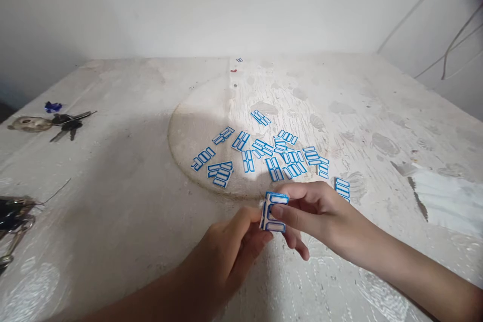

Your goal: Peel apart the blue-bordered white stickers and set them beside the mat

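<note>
Both hands met low over the tabletop (pixel 124 201). The left hand (pixel 222 256) and right hand (pixel 320 216) each had their fingers clamped on one small stack of blue-bordered labels (pixel 273 212), held between them just above the surface. Beyond it, more labels (pixel 264 153) lay scattered. Keys (pixel 70 123) rested far left.

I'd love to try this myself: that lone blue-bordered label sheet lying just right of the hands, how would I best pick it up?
The lone label sheet lies flat on the table, apart from the scattered pile. It is thin, so probably slide a fingertip under its free far edge, coming from the right, then pinch the short edges. The right hand is nearest and partly covers its near end.
</note>
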Motion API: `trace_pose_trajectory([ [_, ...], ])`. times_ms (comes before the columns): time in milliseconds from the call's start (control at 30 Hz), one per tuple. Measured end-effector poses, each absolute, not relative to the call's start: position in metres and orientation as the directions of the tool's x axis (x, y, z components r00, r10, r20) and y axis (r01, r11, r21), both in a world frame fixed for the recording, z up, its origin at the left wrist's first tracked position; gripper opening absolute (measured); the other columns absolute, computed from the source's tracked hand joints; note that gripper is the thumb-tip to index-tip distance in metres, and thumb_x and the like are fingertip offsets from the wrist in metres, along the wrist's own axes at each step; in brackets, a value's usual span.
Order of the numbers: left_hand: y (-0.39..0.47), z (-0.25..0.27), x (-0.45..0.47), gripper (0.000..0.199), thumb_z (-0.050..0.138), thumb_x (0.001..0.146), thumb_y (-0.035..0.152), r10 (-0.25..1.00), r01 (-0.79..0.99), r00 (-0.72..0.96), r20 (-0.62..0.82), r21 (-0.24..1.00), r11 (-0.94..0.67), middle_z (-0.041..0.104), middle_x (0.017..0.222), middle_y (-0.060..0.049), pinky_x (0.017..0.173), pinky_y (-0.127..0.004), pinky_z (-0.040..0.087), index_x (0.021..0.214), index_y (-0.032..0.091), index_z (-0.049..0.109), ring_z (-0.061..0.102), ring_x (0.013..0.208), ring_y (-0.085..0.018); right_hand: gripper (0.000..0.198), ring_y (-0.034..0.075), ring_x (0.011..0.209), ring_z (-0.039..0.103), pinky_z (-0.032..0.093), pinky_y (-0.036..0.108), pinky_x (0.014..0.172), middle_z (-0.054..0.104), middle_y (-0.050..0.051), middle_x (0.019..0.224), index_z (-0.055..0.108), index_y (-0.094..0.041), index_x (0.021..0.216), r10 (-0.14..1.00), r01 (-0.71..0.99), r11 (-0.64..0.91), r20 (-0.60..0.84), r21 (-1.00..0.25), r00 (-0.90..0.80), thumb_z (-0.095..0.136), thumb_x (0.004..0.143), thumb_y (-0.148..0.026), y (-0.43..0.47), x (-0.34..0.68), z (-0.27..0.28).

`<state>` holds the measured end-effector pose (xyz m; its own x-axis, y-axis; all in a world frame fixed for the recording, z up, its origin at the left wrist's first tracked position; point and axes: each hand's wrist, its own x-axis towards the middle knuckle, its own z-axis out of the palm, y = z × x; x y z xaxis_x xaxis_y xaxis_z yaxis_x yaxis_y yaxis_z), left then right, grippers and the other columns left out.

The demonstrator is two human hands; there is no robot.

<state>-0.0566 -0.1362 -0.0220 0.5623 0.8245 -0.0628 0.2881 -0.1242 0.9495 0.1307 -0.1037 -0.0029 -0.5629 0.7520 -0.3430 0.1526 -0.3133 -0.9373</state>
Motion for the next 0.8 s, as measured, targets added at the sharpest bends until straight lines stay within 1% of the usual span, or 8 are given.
trace_pose_trajectory([
  [133,-0.1394,-0.0275,-0.0574,0.011,0.034,0.094,0.020,0.841,0.396,0.539,0.034,0.872,-0.289,0.055,0.066,0.005,0.051,-0.017,0.040,0.093,0.021,0.044,0.051,0.050,-0.007,0.032,0.007,0.042,0.050,0.040,0.019,0.043,0.054,-0.002,0.053,0.051,-0.014,0.069,0.764,0.165,-0.292,-0.333,-0.942,-0.553,0.053,0.087,-0.041,-0.1048,0.1284,0.0002],
  [233,-0.1412,-0.0286,-0.0578,0.011,0.033,0.094,0.018,0.831,0.410,0.550,0.087,0.838,-0.359,0.055,0.067,0.007,0.052,-0.016,0.039,0.093,0.021,0.043,0.049,0.050,-0.005,0.029,0.007,0.040,0.050,0.039,0.019,0.042,0.055,-0.002,0.052,0.048,-0.015,0.069,0.769,0.187,-0.272,-0.330,-0.944,-0.548,0.049,0.090,-0.035,-0.1067,0.1268,0.0025],
  [400,-0.1407,-0.0286,-0.0573,0.011,0.033,0.094,0.017,0.831,0.414,0.550,0.083,0.837,-0.358,0.058,0.072,0.007,0.053,-0.015,0.039,0.094,0.022,0.042,0.050,0.051,-0.005,0.027,0.008,0.040,0.051,0.039,0.019,0.042,0.055,-0.002,0.052,0.049,-0.016,0.070,0.773,0.169,-0.258,-0.308,-0.951,-0.554,0.047,0.091,-0.033,-0.1083,0.1261,0.0026],
  [567,-0.1387,-0.0279,-0.0571,0.012,0.033,0.094,0.016,0.817,0.375,0.573,0.062,0.867,-0.329,0.055,0.070,0.007,0.052,-0.015,0.040,0.095,0.022,0.043,0.050,0.050,-0.004,0.029,0.008,0.039,0.051,0.039,0.018,0.040,0.054,-0.003,0.050,0.049,-0.016,0.070,0.768,0.151,-0.265,-0.303,-0.953,-0.564,0.048,0.091,-0.035,-0.1066,0.1266,-0.0005],
  [700,-0.1394,-0.0309,-0.0592,0.010,0.033,0.094,0.019,0.830,0.388,0.557,0.038,0.872,-0.300,0.054,0.068,0.006,0.050,-0.016,0.039,0.094,0.021,0.043,0.050,0.049,-0.005,0.030,0.008,0.039,0.051,0.039,0.018,0.039,0.055,-0.002,0.051,0.050,-0.015,0.070,0.744,0.069,-0.309,-0.286,-0.949,-0.604,0.052,0.089,-0.039,-0.1047,0.1282,-0.0042],
  [800,-0.1392,-0.0330,-0.0602,0.008,0.035,0.094,0.020,0.830,0.384,0.555,0.049,0.870,-0.309,0.057,0.070,0.005,0.053,-0.017,0.041,0.094,0.021,0.043,0.052,0.049,-0.005,0.028,0.007,0.037,0.051,0.039,0.017,0.038,0.055,-0.002,0.052,0.053,-0.014,0.072,0.725,0.019,-0.316,-0.254,-0.948,-0.640,0.052,0.089,-0.037,-0.1034,0.1295,-0.0063],
])
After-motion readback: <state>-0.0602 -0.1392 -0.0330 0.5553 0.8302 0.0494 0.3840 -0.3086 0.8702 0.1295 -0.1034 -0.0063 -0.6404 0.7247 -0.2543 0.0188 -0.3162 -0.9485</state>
